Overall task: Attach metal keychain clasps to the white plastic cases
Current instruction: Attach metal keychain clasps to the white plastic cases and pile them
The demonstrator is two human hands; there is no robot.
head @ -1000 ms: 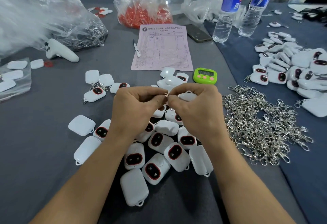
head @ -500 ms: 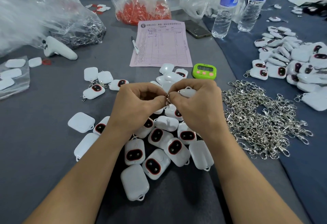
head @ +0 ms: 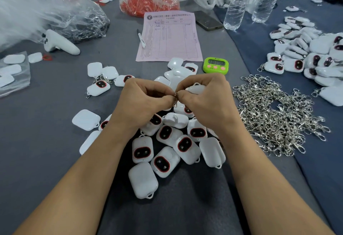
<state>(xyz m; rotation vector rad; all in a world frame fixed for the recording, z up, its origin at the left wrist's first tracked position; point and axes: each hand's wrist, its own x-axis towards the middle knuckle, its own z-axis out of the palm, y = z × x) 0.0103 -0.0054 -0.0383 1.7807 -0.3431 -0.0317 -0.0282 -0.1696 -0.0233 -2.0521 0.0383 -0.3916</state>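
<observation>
Both hands meet above a heap of white plastic cases (head: 167, 149), many with a dark red-rimmed window. My left hand (head: 143, 101) and my right hand (head: 206, 97) pinch a small metal keychain clasp (head: 175, 99) between thumbs and fingertips. My right hand also holds a white case (head: 197, 88), mostly hidden behind its fingers. A big pile of loose silver clasps (head: 274, 116) lies just right of my right hand. A few cases with clasps on them (head: 99, 86) lie to the left.
A large heap of cases (head: 311, 56) fills the far right on blue cloth. Behind the hands lie a green timer (head: 215, 65), a pink form (head: 169, 36), a pen (head: 141, 38), a phone (head: 208, 20) and two water bottles (head: 239, 3). Plastic bags (head: 46, 8) sit at back left.
Both hands stay pinched together on the clasp. The camera view has tilted slightly, so everything sits a little higher in the frame; the clasp shows more clearly between the fingertips.
</observation>
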